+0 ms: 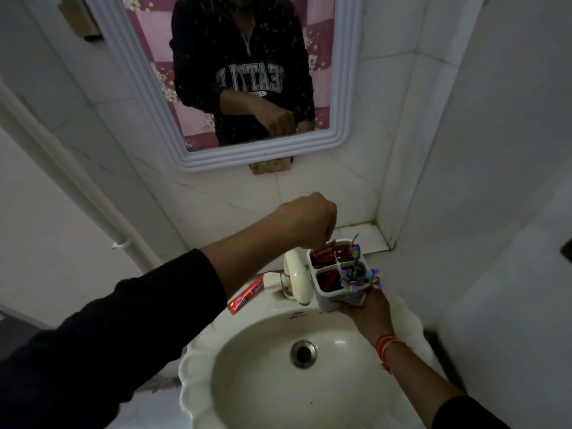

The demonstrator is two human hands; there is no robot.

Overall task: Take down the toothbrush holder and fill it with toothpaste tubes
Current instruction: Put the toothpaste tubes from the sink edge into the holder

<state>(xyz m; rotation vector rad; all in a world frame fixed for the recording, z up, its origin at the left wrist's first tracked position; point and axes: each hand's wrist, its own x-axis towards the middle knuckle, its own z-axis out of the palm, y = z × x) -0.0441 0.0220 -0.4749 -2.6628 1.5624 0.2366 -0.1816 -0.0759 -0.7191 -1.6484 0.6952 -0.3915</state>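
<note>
Above sink (216, 351), holder (339, 281) base hidden by right hand (368, 308)

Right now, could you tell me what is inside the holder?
The holder has four compartments: red tubes fill the two left ones, a purple flower sprig the near right. The far right one's contents and the bottoms are hidden.

Left hand (311, 219): bare; forearm bare, with a dark sleeve (108, 329) pushed up toward the elbow.
Right hand (366, 311): bare; red-and-orange thread band (387, 343) wound in several strands just behind it at the wrist, one loose end trailing; dark sleeve (464, 413) farther back along the arm.
Torso, in mirror above the hands: dark zip-neck sweatshirt (244, 72), pale outlined block lettering across the chest, reversed, small pale label beneath.
</note>
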